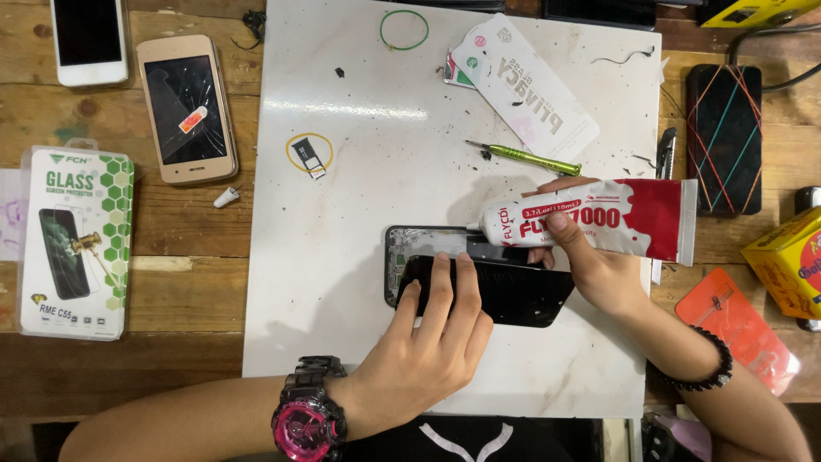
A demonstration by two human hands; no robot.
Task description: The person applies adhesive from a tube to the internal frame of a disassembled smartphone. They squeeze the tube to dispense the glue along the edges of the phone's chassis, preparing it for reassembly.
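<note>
Wooden table (188, 282) shows at the left, with bare white mat (342, 282) beside it. Left hand (428, 342) presses flat, fingers spread, on the smooth black phone screen (513, 295) mid-mat. Right hand (590, 257) squeezes shut around a soft red-and-white glue tube (599, 221) above it.

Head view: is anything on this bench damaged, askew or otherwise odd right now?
Yes. The gold phone at upper left has a cracked screen, with a small sticker lying on it. The black screen panel under the left hand sits skewed over the open phone frame, not lined up. Dark specks litter the white mat.
</note>
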